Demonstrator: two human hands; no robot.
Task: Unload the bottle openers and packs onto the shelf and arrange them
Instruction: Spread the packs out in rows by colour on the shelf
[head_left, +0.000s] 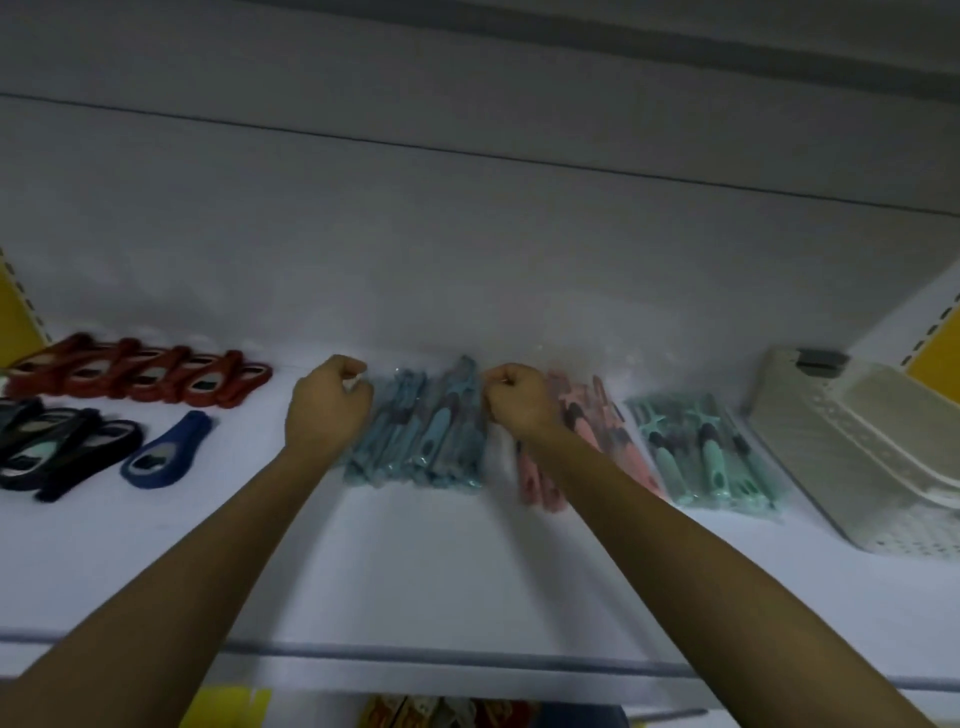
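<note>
On the white shelf (415, 561) lies a pile of blue packs (421, 436) in clear wrap. My left hand (324, 410) pinches the wrap at the pile's far left corner, and my right hand (519, 402) pinches it at the far right corner. Pink packs (587, 415) lie just right of my right hand, partly hidden by my forearm. Teal packs (701, 452) lie further right. Red bottle openers (150, 376) form a row at the back left. Dark bottle openers (52, 447) and a single blue one (166, 452) lie in front of them.
A pale perforated basket (857, 457) lies tipped on its side at the shelf's right end. The shelf's back wall (467, 260) rises right behind the packs. Yellow side panels stand at both ends. Coloured goods show on a lower shelf below the front edge.
</note>
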